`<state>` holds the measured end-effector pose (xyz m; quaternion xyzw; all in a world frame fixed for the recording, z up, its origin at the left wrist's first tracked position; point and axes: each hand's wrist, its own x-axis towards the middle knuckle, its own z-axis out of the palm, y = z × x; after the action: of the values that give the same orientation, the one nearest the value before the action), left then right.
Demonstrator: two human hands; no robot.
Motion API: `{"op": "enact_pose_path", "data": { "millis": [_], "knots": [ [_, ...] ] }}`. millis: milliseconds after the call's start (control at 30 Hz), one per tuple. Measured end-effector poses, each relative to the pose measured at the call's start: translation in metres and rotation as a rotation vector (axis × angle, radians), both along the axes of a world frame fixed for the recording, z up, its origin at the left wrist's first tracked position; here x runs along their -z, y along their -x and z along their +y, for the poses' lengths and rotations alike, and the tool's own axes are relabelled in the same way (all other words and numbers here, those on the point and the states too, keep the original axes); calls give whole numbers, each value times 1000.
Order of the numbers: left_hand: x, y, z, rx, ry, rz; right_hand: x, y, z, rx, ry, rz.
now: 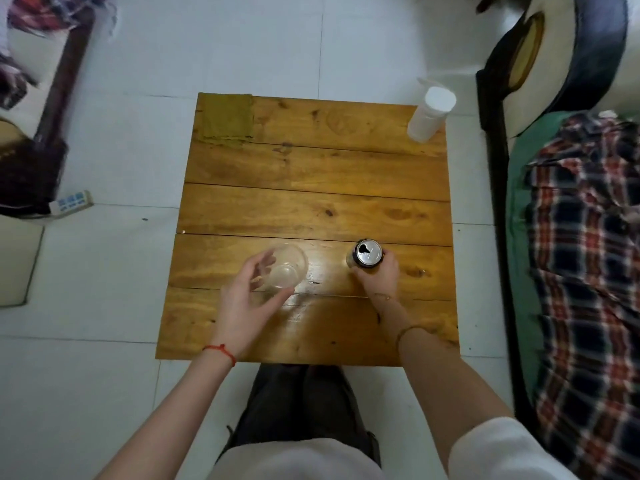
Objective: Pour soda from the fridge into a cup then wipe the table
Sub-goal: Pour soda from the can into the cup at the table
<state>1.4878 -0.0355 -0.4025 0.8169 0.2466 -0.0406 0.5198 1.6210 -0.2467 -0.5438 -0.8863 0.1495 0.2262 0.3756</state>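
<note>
1. Standing over the low wooden table (311, 202), the person has the soda can (369, 253) upright near the front right of the top, its tab already open, with the right hand (379, 277) wrapped round its side.
2. To the left of the can, a little apart from it, sits the clear cup (285, 268). The left hand (242, 299) curls round its near side, thumb along the front and fingers showing through the wall; it looks like a light steadying hold, and the cup appears empty.
3. My guess is that pouring comes next. It would go best with the cup kept flat on the table, the can lifted and brought just over the rim, then tipped slowly so the drink runs down the inside wall and froth stays low.
4. A clear cup this light could slide or tip, so the left hand should keep it pinned while the stream lands.
5. An olive cloth (227, 116) lies at the far left corner, ready for wiping, and a white bottle (429, 114) stands at the far right corner.
6. Hard to judge: how much soda the can holds, its label, and whether the wood already has wet patches or only glare near the cup. The fridge is out of sight.
</note>
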Motion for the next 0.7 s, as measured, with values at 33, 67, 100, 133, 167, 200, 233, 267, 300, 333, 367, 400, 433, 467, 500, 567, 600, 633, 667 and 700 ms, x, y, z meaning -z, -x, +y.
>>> {"op": "enact_pose_path", "data": {
  "millis": [33,67,100,133,167,200,233,267,300,333,367,400,433,467,500,567,600,633,667,700],
  "knots": [
    [4,0,-1,0,-1,4,5,1,1,9,1,-22],
    [7,0,-2,0,-4,7,8,1,2,12,0,-42],
    [10,-1,-3,3,-7,9,11,1,2,12,-2,-57],
    [11,-1,-4,7,-10,11,12,1,2,12,-5,-70],
    [12,-2,-5,9,-13,12,12,1,2,10,-6,-80],
    [12,-2,-6,10,-15,10,12,1,2,10,-9,-90],
    [12,-3,-7,12,-18,10,11,1,1,8,-16,-98],
    [10,-3,-8,14,-21,11,8,3,0,4,-25,-107],
    [6,-3,-9,15,-24,9,2,4,-1,2,-37,-115],
    [2,-4,-10,14,-27,5,-4,5,-1,3,-56,-125],
    [-2,-4,-10,14,-28,-1,-14,7,-2,10,-83,-129],
    [-8,-5,-11,13,-28,-3,-25,9,-3,19,-119,-130],
    [-14,-6,-11,13,-28,-4,-38,11,-4,27,-159,-128],
    [-21,-7,-12,15,-32,-8,-53,12,-5,30,-204,-132],
    [-29,-9,-12,18,-41,-22,-69,13,-6,27,-246,-141],
    [-44,-12,-13,31,-74,-49,-103,13,-9,-3,-302,-163],
    [-53,-14,-13,36,-93,-56,-119,11,-11,-22,-323,-171],
    [-61,-15,-14,37,-108,-67,-135,9,-13,-44,-342,-177],
    [-70,-17,-14,35,-121,-83,-150,7,-14,-67,-359,-187],
    [-78,-19,-14,34,-131,-101,-163,6,-16,-93,-374,-200]
  ]
}}
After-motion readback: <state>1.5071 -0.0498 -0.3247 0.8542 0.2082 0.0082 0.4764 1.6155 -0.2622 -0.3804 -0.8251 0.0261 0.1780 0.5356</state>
